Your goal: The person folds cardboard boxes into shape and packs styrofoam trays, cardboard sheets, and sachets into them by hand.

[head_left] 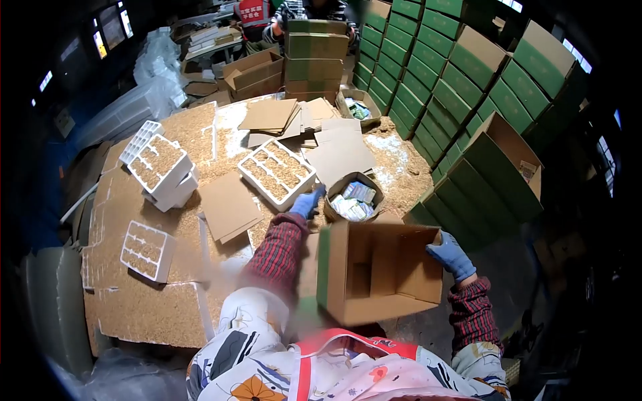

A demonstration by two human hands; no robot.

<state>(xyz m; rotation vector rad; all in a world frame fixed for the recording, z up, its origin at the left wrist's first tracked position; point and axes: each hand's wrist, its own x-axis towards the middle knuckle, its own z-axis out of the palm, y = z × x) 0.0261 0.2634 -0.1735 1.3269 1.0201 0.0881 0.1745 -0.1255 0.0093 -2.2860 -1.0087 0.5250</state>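
My right hand [452,256], in a blue glove, grips the right edge of an open cardboard box [386,271] at the table's front edge. Its inside shows and looks empty. My left hand [308,202], also gloved in blue, is stretched out beside a round container [331,208] that holds small printed packets [356,201]. Just beyond that hand lies a white foam tray [277,175] filled with brown grains. Flat cardboard sheets [229,206] lie to its left, and more sheets [341,150] lie behind the container.
More foam trays [159,164] [146,250] stand at the left on the grain-covered table [150,315]. Green boxes [428,87] are stacked high at the right. A second packet container [358,107] is farther back. People [255,20] stand beyond the table behind stacked boxes [314,60].
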